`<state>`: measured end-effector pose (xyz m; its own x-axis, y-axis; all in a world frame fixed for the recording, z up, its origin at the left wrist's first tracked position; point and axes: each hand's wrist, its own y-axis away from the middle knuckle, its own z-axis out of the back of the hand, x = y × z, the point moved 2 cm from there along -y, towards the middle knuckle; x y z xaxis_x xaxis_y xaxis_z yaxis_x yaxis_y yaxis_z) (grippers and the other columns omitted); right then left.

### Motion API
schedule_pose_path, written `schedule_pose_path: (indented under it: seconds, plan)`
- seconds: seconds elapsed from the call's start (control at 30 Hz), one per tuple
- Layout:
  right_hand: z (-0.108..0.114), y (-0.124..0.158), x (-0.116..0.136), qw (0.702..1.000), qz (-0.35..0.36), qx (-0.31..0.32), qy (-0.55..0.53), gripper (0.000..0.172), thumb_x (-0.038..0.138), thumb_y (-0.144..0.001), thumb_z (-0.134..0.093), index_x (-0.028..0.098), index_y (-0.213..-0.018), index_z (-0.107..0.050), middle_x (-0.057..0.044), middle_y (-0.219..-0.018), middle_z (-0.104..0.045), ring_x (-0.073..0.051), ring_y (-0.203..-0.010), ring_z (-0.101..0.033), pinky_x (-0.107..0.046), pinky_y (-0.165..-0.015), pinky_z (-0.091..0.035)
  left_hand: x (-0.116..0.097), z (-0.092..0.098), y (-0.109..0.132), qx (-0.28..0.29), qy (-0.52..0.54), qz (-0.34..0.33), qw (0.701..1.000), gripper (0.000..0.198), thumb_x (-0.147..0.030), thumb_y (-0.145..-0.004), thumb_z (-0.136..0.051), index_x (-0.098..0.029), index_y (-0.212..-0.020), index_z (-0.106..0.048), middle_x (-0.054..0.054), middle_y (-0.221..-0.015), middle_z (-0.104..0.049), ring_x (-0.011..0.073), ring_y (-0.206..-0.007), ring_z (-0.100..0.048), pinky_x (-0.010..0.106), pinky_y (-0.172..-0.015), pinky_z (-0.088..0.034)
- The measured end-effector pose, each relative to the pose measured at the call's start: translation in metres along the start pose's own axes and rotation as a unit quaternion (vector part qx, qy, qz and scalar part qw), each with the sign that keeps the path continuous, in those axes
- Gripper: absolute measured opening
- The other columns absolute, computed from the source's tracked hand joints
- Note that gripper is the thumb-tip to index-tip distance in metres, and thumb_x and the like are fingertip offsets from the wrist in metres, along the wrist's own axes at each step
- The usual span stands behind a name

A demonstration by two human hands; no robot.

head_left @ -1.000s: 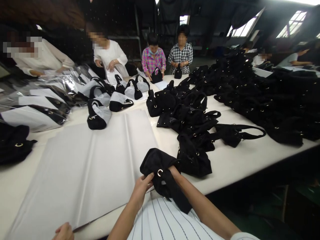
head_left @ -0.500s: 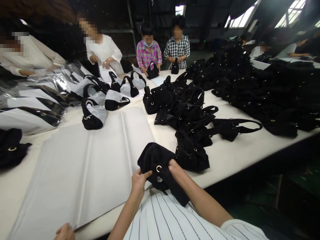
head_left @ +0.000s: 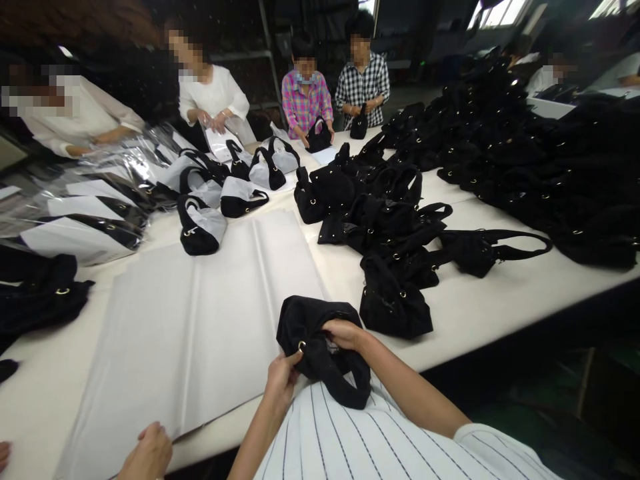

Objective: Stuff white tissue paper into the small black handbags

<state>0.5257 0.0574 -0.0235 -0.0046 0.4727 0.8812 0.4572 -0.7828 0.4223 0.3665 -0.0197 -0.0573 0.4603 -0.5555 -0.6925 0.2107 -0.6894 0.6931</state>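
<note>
Head view: a black bag is held up at the near edge of the bench, just in front of the striped shirt. The left hand has its fingers grasping the bag's side, the thumb pressed beside the metal ring. The right hand reaches into the opening; its fingertips are hidden, so whether they are closed on anything inside I cannot tell.

The bag looks soft and light, likely cloth that sags and folds wherever nothing backs it, with little risk of slipping or breaking. The strap droops in a limp loop toward the shirt and would probably swing if lifted alone. The body near the ring seems a firm place to pinch, while a hand spread inside should keep the walls apart.

White paper lies to the left, a co-worker's hand at its near edge; another black bag rests just to the right.
</note>
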Motion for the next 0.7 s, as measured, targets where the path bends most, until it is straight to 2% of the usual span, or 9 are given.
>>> schedule_pose_path:
  seconds: [0.07, 0.13, 0.23, 0.3, 0.33, 0.43, 0.5, 0.6, 0.7]
  plan:
    - [0.013, 0.015, 0.003, 0.997, -0.023, 0.045, 0.053, 0.017, 0.028, -0.077, -0.055, 0.015, -0.072, -0.064, -0.005, -0.069, -0.064, -0.018, -0.069, -0.062, -0.029, -0.068, -0.052, 0.006, 0.000, -0.004, 0.004, -0.035, -0.003, 0.999, 0.025, -0.019, -0.060, -0.079, -0.015, -0.078, -0.062, 0.006, -0.067, -0.066, 0.0209, -0.067, -0.065, 0.028, -0.058, -0.051]
    - [0.027, 0.027, 0.012, 0.983, 0.015, 0.072, 0.168, 0.014, 0.026, -0.074, -0.061, 0.015, -0.079, -0.066, -0.005, -0.080, -0.067, -0.018, -0.077, -0.063, -0.027, -0.071, -0.049, 0.010, 0.000, -0.010, -0.005, -0.076, -0.003, 0.997, 0.024, -0.025, -0.063, -0.078, -0.016, -0.077, -0.061, 0.007, -0.065, -0.065, 0.0216, -0.067, -0.065, 0.030, -0.059, -0.052]
    - [0.035, 0.035, 0.026, 0.924, 0.093, 0.091, 0.359, 0.026, 0.028, -0.071, -0.071, 0.018, -0.094, -0.069, -0.004, -0.098, -0.068, -0.020, -0.092, -0.062, -0.025, -0.077, -0.046, 0.007, 0.002, -0.015, -0.029, -0.131, -0.005, 0.991, 0.023, -0.031, -0.067, -0.074, -0.015, -0.078, -0.060, 0.007, -0.062, -0.061, 0.0227, -0.064, -0.063, 0.033, -0.058, -0.050]
    - [0.032, 0.030, 0.030, 0.886, 0.103, 0.076, 0.446, 0.027, 0.034, -0.074, -0.071, 0.018, -0.097, -0.070, -0.005, -0.097, -0.069, -0.021, -0.092, -0.062, -0.025, -0.076, -0.045, -0.002, 0.003, -0.013, -0.053, -0.166, -0.024, 0.984, 0.031, -0.032, -0.067, -0.072, -0.013, -0.089, -0.061, 0.006, -0.069, -0.061, 0.0228, -0.067, -0.063, 0.034, -0.061, -0.051]
    - [0.028, 0.026, 0.031, 0.870, 0.097, 0.067, 0.478, 0.029, 0.037, -0.075, -0.072, 0.017, -0.096, -0.070, -0.005, -0.095, -0.069, -0.022, -0.090, -0.062, -0.026, -0.075, -0.044, -0.008, 0.003, -0.009, -0.072, -0.199, -0.061, 0.975, 0.041, -0.032, -0.065, -0.073, -0.013, -0.099, -0.060, 0.007, -0.076, -0.062, 0.0229, -0.071, -0.063, 0.035, -0.064, -0.051]
    - [0.017, 0.007, 0.026, 0.839, 0.089, 0.045, 0.535, 0.040, 0.046, -0.067, -0.079, 0.016, -0.091, -0.070, -0.007, -0.089, -0.069, -0.023, -0.085, -0.063, -0.027, -0.070, -0.043, -0.031, -0.005, 0.010, -0.095, -0.342, -0.249, 0.901, 0.073, -0.033, -0.061, -0.076, -0.017, -0.127, -0.050, 0.012, -0.109, -0.059, 0.0253, -0.092, -0.062, 0.039, -0.080, -0.052]
    - [0.010, -0.004, 0.022, 0.823, 0.109, 0.037, 0.557, 0.043, 0.048, -0.066, -0.079, 0.015, -0.093, -0.069, -0.009, -0.091, -0.070, -0.025, -0.086, -0.063, -0.028, -0.071, -0.044, -0.039, -0.017, 0.023, -0.069, -0.409, -0.345, 0.842, 0.077, -0.035, -0.063, -0.075, -0.018, -0.133, -0.047, 0.015, -0.120, -0.056, 0.0291, -0.105, -0.058, 0.041, -0.089, -0.049]
    - [0.001, -0.014, 0.018, 0.797, 0.136, 0.031, 0.587, 0.047, 0.046, -0.067, -0.077, 0.014, -0.100, -0.066, -0.011, -0.097, -0.069, -0.026, -0.088, -0.064, -0.029, -0.070, -0.045, -0.043, -0.028, 0.029, -0.059, -0.425, -0.387, 0.816, 0.059, -0.038, -0.074, -0.066, -0.020, -0.129, -0.051, 0.013, -0.118, -0.060, 0.0298, -0.109, -0.057, 0.039, -0.091, -0.047]
    - [-0.005, -0.017, 0.018, 0.765, 0.147, 0.008, 0.627, 0.041, 0.039, -0.077, -0.069, 0.013, -0.107, -0.059, -0.011, -0.097, -0.069, -0.027, -0.085, -0.065, -0.031, -0.068, -0.046, -0.043, -0.030, 0.024, -0.053, -0.442, -0.405, 0.798, 0.041, -0.029, -0.079, -0.058, -0.023, -0.120, -0.054, 0.007, -0.107, -0.066, 0.0256, -0.096, -0.063, 0.035, -0.085, -0.047]
